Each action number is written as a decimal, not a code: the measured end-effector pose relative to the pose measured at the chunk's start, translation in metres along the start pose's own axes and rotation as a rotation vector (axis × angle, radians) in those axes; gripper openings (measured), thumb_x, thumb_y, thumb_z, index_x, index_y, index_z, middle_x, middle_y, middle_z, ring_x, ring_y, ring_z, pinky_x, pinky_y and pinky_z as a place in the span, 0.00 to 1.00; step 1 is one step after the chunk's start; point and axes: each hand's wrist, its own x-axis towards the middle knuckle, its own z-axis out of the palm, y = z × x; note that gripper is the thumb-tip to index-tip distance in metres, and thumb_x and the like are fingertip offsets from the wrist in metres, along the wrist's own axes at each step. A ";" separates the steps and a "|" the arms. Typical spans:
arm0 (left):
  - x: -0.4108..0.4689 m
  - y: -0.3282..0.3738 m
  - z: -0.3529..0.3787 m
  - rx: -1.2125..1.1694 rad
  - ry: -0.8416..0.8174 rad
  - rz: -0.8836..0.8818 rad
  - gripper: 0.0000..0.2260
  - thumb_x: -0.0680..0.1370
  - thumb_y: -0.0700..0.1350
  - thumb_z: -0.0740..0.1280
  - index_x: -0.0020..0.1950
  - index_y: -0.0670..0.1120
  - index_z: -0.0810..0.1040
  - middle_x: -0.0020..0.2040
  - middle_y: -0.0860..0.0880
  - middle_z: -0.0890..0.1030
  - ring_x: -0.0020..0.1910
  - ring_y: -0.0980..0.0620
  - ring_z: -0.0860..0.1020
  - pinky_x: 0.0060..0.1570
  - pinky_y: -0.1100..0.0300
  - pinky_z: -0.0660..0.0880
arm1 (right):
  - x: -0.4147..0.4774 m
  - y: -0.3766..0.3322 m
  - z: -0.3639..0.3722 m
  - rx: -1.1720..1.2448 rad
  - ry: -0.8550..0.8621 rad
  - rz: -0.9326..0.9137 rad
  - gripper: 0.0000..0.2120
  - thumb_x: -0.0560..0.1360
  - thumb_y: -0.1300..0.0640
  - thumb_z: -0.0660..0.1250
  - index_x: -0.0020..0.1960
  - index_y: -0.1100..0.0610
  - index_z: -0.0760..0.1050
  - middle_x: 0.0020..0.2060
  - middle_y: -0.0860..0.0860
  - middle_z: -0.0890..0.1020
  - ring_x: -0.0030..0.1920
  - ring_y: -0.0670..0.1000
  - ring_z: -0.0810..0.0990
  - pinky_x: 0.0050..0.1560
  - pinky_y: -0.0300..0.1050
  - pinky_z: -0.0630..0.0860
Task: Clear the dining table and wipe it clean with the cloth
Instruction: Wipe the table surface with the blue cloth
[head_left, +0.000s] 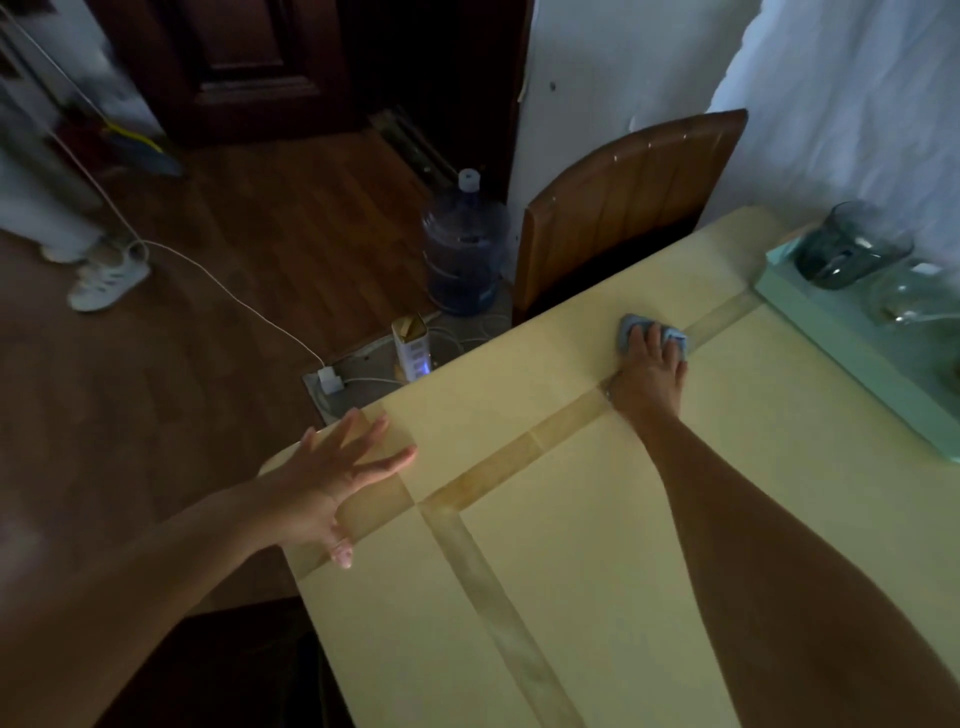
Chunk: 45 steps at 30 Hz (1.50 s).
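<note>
The dining table (571, 561) has a pale yellow top crossed by darker tan bands. My right hand (649, 371) is stretched far across it and presses a small blue-grey cloth (631, 330) flat on the top near the far edge. My left hand (337, 478) lies flat on the table's left corner, fingers spread, holding nothing.
A light green tray (852, 358) at the right edge carries a dark glass jar (847, 249) and a clear glass vessel (914, 296). A wooden chair (623, 202) stands behind the table. On the floor are a water bottle (465, 244), a carton (410, 348) and a power strip (330, 382) with cables. Another person's shoe (106, 283) is at left.
</note>
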 end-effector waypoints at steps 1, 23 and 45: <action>0.000 -0.002 0.001 -0.014 0.007 0.005 0.56 0.65 0.53 0.76 0.63 0.69 0.27 0.68 0.50 0.23 0.68 0.44 0.24 0.69 0.41 0.35 | 0.004 -0.014 0.005 0.002 -0.004 -0.039 0.39 0.71 0.64 0.65 0.76 0.56 0.48 0.76 0.54 0.48 0.75 0.58 0.44 0.74 0.56 0.45; -0.017 -0.009 0.007 -0.170 0.171 0.035 0.56 0.66 0.52 0.76 0.72 0.62 0.30 0.72 0.52 0.27 0.71 0.48 0.29 0.66 0.49 0.34 | -0.091 -0.136 0.043 -0.143 -0.086 -0.417 0.39 0.73 0.58 0.65 0.75 0.53 0.45 0.76 0.51 0.48 0.75 0.56 0.45 0.73 0.58 0.48; -0.056 0.023 0.013 -0.111 0.123 0.024 0.36 0.79 0.40 0.61 0.77 0.55 0.39 0.78 0.48 0.42 0.76 0.43 0.41 0.73 0.45 0.50 | -0.365 -0.045 0.064 -0.067 -0.134 -0.573 0.34 0.71 0.57 0.52 0.76 0.50 0.46 0.76 0.49 0.47 0.75 0.52 0.40 0.72 0.52 0.41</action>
